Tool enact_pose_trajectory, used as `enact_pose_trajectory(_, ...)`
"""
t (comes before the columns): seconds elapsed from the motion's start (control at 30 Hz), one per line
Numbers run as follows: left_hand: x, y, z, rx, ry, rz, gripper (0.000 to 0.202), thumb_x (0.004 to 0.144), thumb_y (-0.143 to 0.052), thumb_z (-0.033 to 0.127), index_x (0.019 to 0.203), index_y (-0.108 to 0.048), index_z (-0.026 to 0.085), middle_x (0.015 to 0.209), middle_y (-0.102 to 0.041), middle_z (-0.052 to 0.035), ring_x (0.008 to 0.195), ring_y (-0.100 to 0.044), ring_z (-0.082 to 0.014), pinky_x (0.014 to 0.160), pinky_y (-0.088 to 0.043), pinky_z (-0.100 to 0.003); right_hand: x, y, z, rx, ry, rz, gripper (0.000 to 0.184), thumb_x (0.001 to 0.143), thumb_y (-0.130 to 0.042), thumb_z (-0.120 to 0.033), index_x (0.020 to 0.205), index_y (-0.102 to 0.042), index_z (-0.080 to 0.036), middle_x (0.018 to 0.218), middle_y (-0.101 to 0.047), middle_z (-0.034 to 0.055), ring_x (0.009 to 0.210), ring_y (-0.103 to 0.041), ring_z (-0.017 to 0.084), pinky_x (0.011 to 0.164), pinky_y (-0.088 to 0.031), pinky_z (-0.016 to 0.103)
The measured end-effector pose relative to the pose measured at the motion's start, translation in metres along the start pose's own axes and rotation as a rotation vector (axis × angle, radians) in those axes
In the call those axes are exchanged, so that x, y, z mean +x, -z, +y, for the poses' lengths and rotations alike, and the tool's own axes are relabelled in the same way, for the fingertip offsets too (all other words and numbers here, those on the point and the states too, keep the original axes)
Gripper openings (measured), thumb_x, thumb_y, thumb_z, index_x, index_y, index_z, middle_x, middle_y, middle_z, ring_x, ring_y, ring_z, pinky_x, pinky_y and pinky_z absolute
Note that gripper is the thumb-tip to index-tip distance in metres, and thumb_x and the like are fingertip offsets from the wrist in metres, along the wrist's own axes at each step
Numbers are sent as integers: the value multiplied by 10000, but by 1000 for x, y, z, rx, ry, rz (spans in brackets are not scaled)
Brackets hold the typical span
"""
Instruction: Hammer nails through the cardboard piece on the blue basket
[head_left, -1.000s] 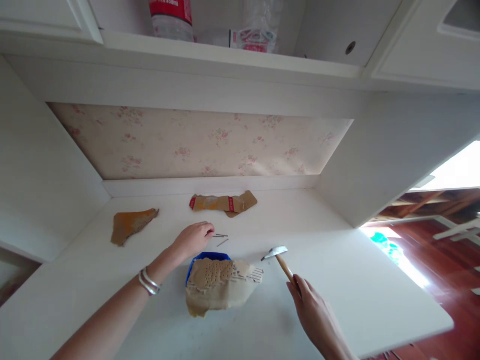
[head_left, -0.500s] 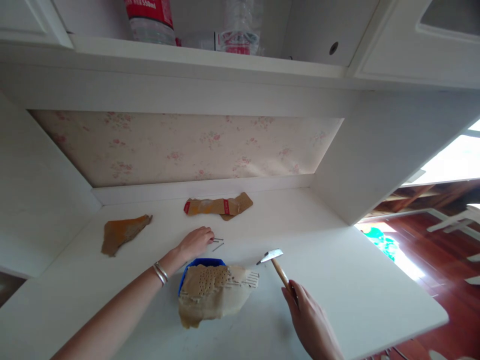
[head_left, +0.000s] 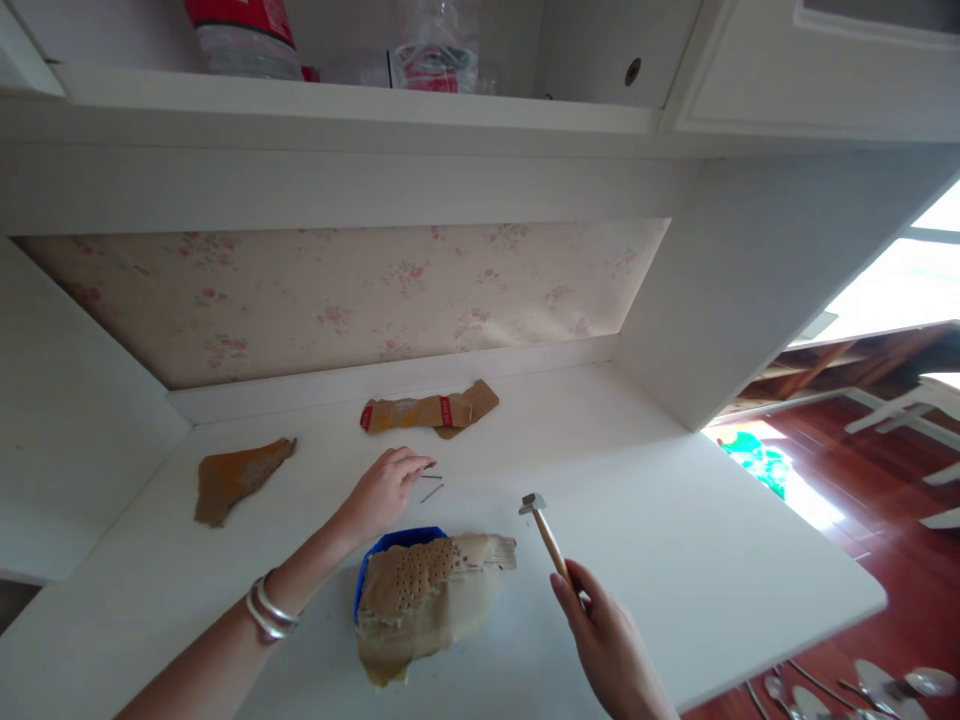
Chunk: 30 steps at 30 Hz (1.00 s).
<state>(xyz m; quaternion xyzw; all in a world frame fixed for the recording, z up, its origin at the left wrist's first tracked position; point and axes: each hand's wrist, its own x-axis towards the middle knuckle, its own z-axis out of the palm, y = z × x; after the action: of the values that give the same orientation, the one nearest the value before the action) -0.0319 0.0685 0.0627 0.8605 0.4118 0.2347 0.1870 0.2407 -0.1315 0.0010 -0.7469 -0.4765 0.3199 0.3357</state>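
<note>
My left hand [head_left: 384,490], with silver bangles at the wrist, is closed in a pinch on a nail [head_left: 430,466]. Just below its fingertips, a loose nail [head_left: 433,492] and another beside it lie on the white tabletop. In my right hand [head_left: 604,625] is a hammer [head_left: 550,540], gripped by its wooden handle with the metal head raised to the upper left. Between my arms, a torn piece of cardboard [head_left: 427,610] rests over a blue container [head_left: 405,538]. Rows of small holes cover its upper left part, and thin ridges show at its right end.
Another torn cardboard piece [head_left: 241,480] lies at the left, and a strip of cardboard [head_left: 427,410] lies near the back wall. Plastic bottles [head_left: 247,45] stand on the shelf above. At the right, the tabletop edge [head_left: 795,655] borders a reddish floor.
My left hand has risen slightly from the loose nails with one pinched in its fingers. The hammer has turned in my right hand, so its head points differently. The view has shifted a little.
</note>
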Motion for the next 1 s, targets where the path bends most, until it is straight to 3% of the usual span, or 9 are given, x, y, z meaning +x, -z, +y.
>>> enact_pose_trajectory(0.07,-4,9,23,-159,108,3,218,938,-495,279,986,-692,199,1005,-714,-62,933,-657,-201,835,-506,-296,-1,-1,-6,27,8,-7,442,919,-433,-613,1020,-618,-224,757,-681,15,645,-593,185,605,-441,265)
enact_pose_trajectory(0.13,-11,13,46,-334,186,-72,200,927,-535,347,944,-674,204,922,-729,-33,855,-675,-182,767,-518,-261,-1,-1,-11,55,17,-10,430,917,-445,-607,1003,-621,-224,721,-660,3,619,-571,174,577,-427,256)
enact_pose_trajectory(0.2,-21,9,66,-426,209,-138,203,910,-572,386,890,-672,211,876,-734,-16,839,-679,-176,770,-515,-243,-1,-2,-14,82,24,-14,426,915,-454,-604,992,-631,-224,706,-647,-5,606,-554,165,564,-421,247)
enact_pose_trajectory(0.3,-35,-6,84,-446,233,-126,210,915,-568,390,853,-683,225,867,-741,-2,833,-681,-169,792,-501,-233,-1,-4,-18,104,29,-28,439,914,-457,-604,1017,-639,-219,706,-642,-9,601,-539,157,556,-416,242)
enact_pose_trajectory(0.5,-48,-29,85,-316,256,-50,149,914,-585,352,859,-686,255,888,-744,23,857,-670,-172,818,-470,-248,-3,-3,-25,103,28,-43,458,913,-443,-614,1024,-630,-210,702,-646,-2,598,-536,163,561,-417,250)
enact_pose_trajectory(0.83,-52,-34,80,-252,151,0,167,950,-549,331,921,-703,275,931,-751,16,882,-672,-182,844,-493,-275,0,-5,-24,92,29,-43,453,916,-445,-614,1059,-619,-222,746,-669,4,639,-560,173,600,-431,255)
enact_pose_trajectory(1.0,-53,-37,77,-240,100,7,161,949,-563,344,929,-711,285,929,-757,8,859,-679,-200,833,-511,-311,-7,-3,-40,190,14,-15,454,879,-502,-631,988,-643,-214,630,-573,-16,561,-481,149,489,-362,239)
